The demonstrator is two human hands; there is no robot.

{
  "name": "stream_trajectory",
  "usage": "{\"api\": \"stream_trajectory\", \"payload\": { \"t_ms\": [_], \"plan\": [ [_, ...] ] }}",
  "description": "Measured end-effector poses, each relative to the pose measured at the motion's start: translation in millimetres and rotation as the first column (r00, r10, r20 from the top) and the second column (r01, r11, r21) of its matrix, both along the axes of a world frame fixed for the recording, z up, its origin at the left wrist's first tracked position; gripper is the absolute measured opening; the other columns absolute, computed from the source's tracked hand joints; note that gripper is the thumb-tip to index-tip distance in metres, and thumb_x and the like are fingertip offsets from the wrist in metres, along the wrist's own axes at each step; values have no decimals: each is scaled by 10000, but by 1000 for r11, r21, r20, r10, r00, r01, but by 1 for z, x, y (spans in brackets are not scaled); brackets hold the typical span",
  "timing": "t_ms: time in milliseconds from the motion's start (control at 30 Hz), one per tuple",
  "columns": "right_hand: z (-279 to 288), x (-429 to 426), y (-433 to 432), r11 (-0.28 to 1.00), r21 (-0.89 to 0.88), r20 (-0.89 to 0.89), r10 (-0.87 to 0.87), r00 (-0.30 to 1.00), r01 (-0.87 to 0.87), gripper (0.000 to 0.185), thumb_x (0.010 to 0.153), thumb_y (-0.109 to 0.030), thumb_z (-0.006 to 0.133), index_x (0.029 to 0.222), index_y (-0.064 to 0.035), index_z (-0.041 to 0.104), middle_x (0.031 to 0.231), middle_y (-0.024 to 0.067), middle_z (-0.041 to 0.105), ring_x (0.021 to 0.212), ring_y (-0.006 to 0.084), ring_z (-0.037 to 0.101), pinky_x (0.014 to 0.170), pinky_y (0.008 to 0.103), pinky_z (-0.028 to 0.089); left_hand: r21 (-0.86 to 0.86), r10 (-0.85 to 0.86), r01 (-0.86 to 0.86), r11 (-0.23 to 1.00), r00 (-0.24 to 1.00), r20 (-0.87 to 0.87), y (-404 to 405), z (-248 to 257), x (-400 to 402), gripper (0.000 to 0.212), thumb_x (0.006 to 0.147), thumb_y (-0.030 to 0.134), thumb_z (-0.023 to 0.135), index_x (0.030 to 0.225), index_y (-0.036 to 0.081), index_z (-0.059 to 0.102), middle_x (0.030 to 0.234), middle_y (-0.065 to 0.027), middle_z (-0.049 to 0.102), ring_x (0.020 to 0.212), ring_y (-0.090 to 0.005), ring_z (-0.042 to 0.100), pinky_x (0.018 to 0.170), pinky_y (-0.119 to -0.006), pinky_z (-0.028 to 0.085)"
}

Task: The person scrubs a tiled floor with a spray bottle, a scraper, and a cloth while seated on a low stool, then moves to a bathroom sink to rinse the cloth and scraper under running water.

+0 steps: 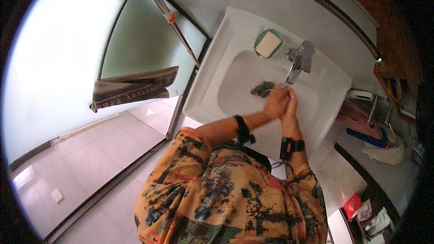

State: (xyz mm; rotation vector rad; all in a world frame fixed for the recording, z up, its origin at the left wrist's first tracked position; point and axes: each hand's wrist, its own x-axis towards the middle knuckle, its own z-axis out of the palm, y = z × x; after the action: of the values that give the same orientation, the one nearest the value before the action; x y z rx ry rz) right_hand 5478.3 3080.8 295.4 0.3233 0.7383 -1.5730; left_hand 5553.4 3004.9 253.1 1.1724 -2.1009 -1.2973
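Note:
Under the spout of a chrome faucet [298, 64], my left hand [275, 103] and my right hand [291, 103] are pressed together over the white washbasin [203, 91]. A little water shows at the fingertips. Both hands are slightly blurred, and whether anything lies between them is hidden. Just left of my left hand, a dark, speckled, crumpled thing [262, 89] rests in the bowl; its kind cannot be told. A pale bar of soap [268, 44] sits in a green soap dish [259, 37] on the basin's back ledge, left of the faucet.
A metal pole [183, 39] leans beside the basin's left edge. Further left, a brown towel [135, 88] hangs on the frosted glass door's bar. A metal rail [325, 1] runs behind the basin. At right are a pink cloth [356, 118] and a low shelf holding packets [378, 222].

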Motion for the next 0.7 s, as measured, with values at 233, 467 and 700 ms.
{"api": "stream_trajectory", "payload": {
  "t_ms": [233,467,700],
  "plan": [
    [16,14,-10,987,157,-78,51,996,-38,394,942,-401,479,1176,-86,523,1126,39,570,1035,213,542,893,381,447,51,-134,126,991,960,245,-23,34,-1,427,972,311,328,1281,60,482,1309,-206,480,1198,-376,458,986,-438,376],
    [40,-9,4,930,34,74,362,929,-365,377,856,-352,650,1108,-93,541,949,46,584,790,165,571,618,280,468,355,-489,621,698,777,-396,-51,64,16,398,952,337,445,1231,77,556,1205,-130,579,1103,-233,545,947,-361,417],
    [41,-2,-16,681,491,-527,729,437,-544,422,759,-166,687,1128,-70,508,808,46,581,657,179,572,529,303,454,520,-113,253,816,952,-285,-41,55,-4,268,923,218,506,984,-3,644,810,-88,641,731,-208,605,696,-367,490]
  ]
}}
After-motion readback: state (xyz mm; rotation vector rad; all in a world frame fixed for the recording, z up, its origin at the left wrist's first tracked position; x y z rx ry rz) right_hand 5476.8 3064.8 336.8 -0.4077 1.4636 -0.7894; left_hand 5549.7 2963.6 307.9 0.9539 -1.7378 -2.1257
